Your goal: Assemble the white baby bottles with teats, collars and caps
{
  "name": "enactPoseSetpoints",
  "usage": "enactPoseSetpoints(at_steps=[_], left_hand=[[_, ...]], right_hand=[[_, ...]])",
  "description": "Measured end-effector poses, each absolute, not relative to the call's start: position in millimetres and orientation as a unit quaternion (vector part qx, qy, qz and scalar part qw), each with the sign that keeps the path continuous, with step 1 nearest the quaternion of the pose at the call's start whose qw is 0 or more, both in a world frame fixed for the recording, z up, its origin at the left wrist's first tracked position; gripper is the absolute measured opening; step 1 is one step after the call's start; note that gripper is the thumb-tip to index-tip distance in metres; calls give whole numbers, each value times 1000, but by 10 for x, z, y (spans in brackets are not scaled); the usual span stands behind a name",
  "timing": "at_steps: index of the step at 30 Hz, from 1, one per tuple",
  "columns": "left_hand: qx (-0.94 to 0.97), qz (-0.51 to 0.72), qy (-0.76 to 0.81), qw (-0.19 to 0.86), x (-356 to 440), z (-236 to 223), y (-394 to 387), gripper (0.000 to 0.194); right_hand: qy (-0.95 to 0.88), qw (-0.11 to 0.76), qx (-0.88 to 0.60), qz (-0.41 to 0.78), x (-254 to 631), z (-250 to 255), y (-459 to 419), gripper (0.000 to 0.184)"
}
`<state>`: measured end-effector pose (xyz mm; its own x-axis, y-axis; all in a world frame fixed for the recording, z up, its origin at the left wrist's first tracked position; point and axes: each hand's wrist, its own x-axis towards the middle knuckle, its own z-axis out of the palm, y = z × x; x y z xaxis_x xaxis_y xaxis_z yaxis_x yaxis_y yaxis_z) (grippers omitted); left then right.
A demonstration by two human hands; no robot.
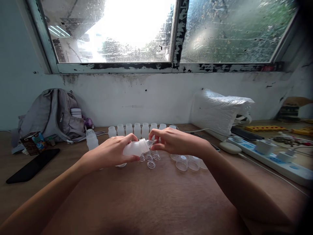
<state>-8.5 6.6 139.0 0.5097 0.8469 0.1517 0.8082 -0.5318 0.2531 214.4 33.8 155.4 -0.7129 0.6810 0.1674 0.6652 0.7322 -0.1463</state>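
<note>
My left hand (116,150) is wrapped round a frosted white baby bottle (134,148), which lies tilted on its side with its threaded mouth to the right. At that mouth my right hand (162,139) pinches a clear bottle nipple (152,142); whether it touches the rim I cannot tell. Below the hands, several clear nipples (151,164) lie on the table. Behind them stands a row of frosted bottles (137,130), partly hidden by my hands. Several clear domed caps (182,163) sit under my right forearm. A capped bottle (92,140) stands beyond my left wrist.
On the left are a grey backpack (56,114), a small carton (34,143) and a black phone (33,165) on the wooden table (146,202). A white plastic package (215,111), a white power strip (276,161) with cables and a round white object (230,148) occupy the right.
</note>
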Motion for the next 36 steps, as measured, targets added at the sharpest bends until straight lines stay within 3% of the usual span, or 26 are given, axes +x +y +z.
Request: enactPoseSetpoints(at_steps=[4, 10, 20, 28, 33, 36], left_hand=[[866, 129, 475, 84, -85, 1392, 72, 43], [864, 138, 479, 68, -101, 1392, 78, 41], [861, 135, 486, 72, -106, 1386, 85, 42], [867, 116, 475, 91, -96, 1410, 44, 40], [871, 117, 470, 90, -84, 1414, 18, 41], [871, 119, 469, 90, -85, 1422, 7, 41]], right_hand=[[-927, 111, -358, 28, 2144, 1535, 362, 11], [-938, 102, -331, 16, 2140, 1521, 357, 31], [-929, 109, -351, 46, 2156, 1527, 360, 9], [-928, 121, -351, 18, 2129, 1516, 397, 7], [-919, 130, -370, -25, 2086, 1561, 361, 25], [-920, 154, -360, -4, 2110, 1585, 346, 22]])
